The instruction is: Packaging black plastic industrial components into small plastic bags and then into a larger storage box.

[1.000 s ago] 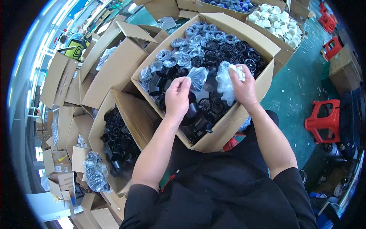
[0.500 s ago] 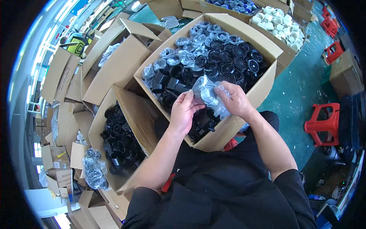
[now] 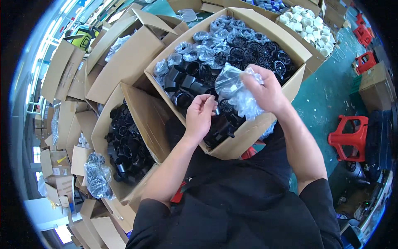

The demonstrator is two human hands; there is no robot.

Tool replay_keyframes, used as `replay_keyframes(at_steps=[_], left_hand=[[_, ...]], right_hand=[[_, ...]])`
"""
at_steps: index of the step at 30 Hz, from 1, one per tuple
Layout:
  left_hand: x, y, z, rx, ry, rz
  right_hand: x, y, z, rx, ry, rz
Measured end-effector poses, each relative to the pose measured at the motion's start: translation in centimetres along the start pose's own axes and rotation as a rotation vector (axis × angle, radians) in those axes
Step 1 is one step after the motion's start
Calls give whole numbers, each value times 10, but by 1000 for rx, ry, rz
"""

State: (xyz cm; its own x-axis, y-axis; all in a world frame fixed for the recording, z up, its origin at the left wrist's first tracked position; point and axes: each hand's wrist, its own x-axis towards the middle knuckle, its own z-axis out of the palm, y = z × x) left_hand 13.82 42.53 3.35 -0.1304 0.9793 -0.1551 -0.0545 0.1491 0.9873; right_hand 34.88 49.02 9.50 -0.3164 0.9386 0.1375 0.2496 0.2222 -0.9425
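Spillage is risked as a crumpled clear plastic bag point(image 3: 238, 93) is gripped by the right hand point(image 3: 265, 89) while a small black part point(image 3: 217, 110) is pinched by the left hand point(image 3: 200, 114) over the open cardboard box of black plastic wheels point(image 3: 265, 124).

Floor point(image 3: 327, 95) here is a teal-green painted one, a bit scuffed, showing mostly on the right side. A red plastic stool point(image 3: 350, 135) sits on it, with another red stool point(image 3: 365, 62) farther back near the top right. Brown cardboard boxes point(image 3: 62, 74) are stacked and flattened all along the left. Bright daylight comes in from windows point(image 3: 39, 54) along the left rim, washing that edge out almost white. Dark clutter by the lower right is too blurry to make out.
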Motion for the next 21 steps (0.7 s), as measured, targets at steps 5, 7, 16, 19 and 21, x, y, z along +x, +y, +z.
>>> replay_keyframes(at_steps=[5, 7, 16, 19, 21], left_hand=[[8, -5, 7, 181, -100, 138], [9, -6, 11, 223, -126, 175], [6, 20, 17, 442, -89, 531], [11, 16, 15, 539, -103, 567], [16, 15, 15, 633, -120, 605]], right_hand=[[13, 2, -6, -109, -118, 42], [16, 3, -8, -134, -151, 63], [8, 17, -4, 161, -232, 158], [6, 28, 5, 170, -218, 138], [5, 32, 8, 175, -200, 118]])
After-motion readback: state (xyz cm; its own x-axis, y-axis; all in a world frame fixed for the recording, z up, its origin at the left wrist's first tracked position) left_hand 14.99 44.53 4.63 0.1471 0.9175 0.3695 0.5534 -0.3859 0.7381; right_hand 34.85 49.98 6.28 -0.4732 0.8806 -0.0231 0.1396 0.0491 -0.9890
